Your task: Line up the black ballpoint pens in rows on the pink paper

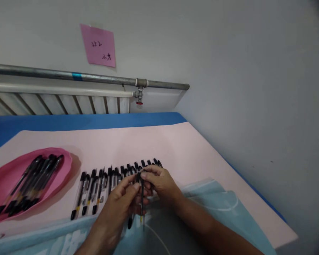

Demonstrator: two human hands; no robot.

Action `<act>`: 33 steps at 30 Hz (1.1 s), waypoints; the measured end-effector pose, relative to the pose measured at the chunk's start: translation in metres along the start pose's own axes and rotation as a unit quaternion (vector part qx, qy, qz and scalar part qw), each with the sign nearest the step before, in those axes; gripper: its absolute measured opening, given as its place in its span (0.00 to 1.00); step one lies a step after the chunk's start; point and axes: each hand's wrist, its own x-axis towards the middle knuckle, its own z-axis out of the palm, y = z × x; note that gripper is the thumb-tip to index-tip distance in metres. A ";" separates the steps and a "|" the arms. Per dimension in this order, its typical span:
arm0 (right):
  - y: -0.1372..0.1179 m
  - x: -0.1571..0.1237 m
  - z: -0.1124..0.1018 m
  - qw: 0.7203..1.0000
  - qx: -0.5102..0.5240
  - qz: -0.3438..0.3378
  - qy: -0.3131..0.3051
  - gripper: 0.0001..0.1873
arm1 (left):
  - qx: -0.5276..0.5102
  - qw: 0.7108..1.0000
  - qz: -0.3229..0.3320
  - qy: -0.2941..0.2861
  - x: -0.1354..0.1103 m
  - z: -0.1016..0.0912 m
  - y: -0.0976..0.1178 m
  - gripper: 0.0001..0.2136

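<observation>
Both my hands meet over the near edge of the pink sheet (pixel 175 141). My left hand (pixel 121 202) and my right hand (pixel 159 182) are both closed around one black pen (pixel 141 202), which points down toward me, with its cap end up between the fingertips. Just behind my hands lies a row of several black pens (pixel 101 184) side by side on the sheet. A pink tray (pixel 61 170) at the left holds several more black pens (pixel 29 186).
A blue table edge (pixel 82 122) runs behind the pink sheet. A light blue cloth (pixel 215 202) covers my lap at the front. A radiator (pixel 61 102), pipes and a red valve (pixel 139 103) line the wall, with a pink note (pixel 98 46) above.
</observation>
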 end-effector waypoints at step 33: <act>-0.032 0.029 -0.097 0.989 0.097 -0.043 0.101 0.12 | 0.041 0.997 0.001 0.070 -0.001 -0.003 0.008 0.27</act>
